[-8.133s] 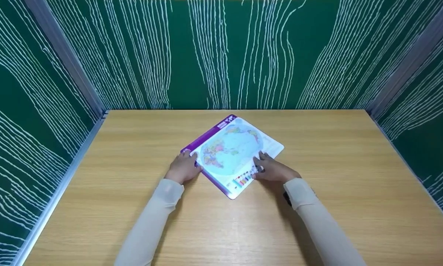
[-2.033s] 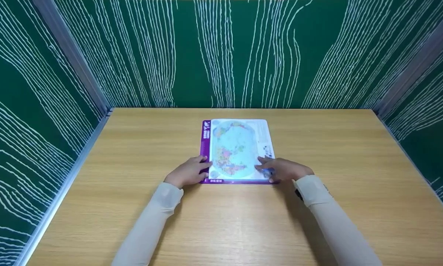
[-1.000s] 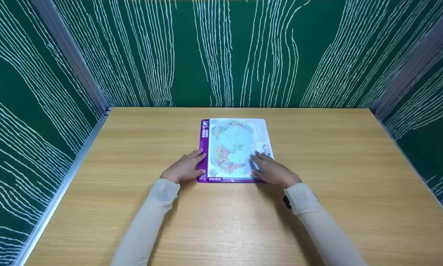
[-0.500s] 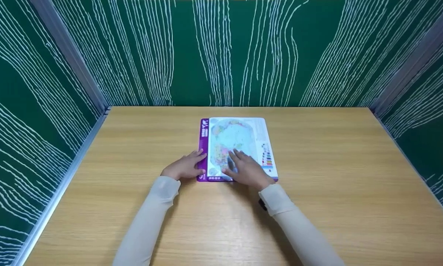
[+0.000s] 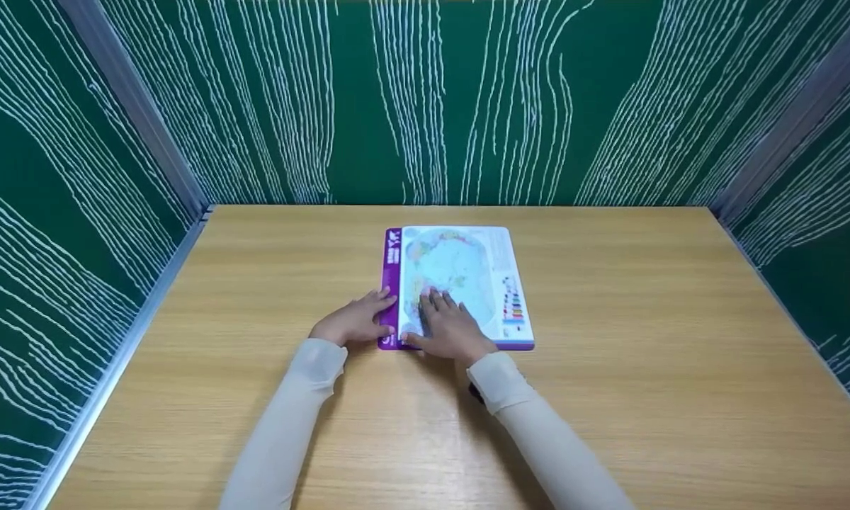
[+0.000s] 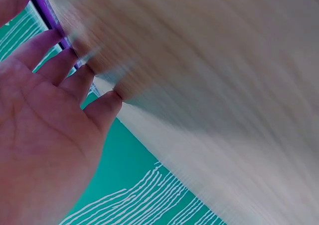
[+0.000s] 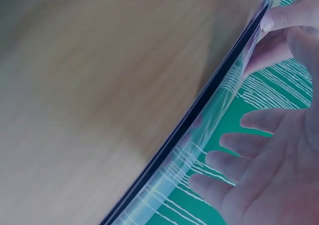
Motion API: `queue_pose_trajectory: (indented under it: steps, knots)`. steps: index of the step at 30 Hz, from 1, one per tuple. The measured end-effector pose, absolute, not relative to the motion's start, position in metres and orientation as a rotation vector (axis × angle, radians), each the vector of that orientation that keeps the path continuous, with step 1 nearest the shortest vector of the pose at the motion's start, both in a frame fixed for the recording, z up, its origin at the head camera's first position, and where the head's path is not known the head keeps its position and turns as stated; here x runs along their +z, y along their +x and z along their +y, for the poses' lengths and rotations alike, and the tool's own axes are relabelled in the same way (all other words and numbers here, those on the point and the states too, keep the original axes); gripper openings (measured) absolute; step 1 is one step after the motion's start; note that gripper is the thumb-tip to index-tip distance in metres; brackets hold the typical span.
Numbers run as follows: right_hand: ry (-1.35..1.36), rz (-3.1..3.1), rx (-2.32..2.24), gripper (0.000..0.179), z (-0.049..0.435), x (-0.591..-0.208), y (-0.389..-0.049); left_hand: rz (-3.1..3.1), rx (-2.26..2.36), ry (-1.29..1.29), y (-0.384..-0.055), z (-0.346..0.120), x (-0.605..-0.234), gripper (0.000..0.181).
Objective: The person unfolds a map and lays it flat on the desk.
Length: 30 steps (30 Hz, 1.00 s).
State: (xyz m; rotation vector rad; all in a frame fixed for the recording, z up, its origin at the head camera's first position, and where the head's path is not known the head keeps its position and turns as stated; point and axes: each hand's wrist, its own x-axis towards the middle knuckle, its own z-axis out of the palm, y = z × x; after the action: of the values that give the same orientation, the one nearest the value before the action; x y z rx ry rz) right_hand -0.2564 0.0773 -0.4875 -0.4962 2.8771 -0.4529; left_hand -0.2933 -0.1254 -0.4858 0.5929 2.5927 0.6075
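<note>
A rectangular world map board (image 5: 460, 262) lies flat on the table, with a purple strip (image 5: 391, 265) along its left side and small coloured figures (image 5: 513, 308) near its lower right. In the head view, my left hand (image 5: 354, 319) rests at that strip with fingers extended. My right hand (image 5: 453, 333) is spread over the map's lower left and covers part of it. The left wrist view has the left hand's (image 6: 45, 120) fingertips at the purple edge and tabletop. From the right wrist, the board's thin dark edge (image 7: 199, 103) shows beside the right hand's (image 7: 269, 170) loose fingers.
The wooden table (image 5: 644, 319) carries the board near its middle, toward the far side. Green walls (image 5: 354, 106) with wavy white lines rise behind and at both sides, with grey posts (image 5: 134, 113) at the corners.
The map board, slanted eight seconds ago, has turned to lie square to the table. Over the last second my right hand has slid left across the map; my left hand has stayed.
</note>
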Motion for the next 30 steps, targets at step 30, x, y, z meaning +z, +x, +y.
queue_pose_trajectory:
  steps: [30]
  knots:
    - [-0.406, 2.858, -0.379, 0.093, 0.054, -0.488, -0.259, 2.609, 0.623, 0.597, -0.293, -0.125, -0.486, 0.066]
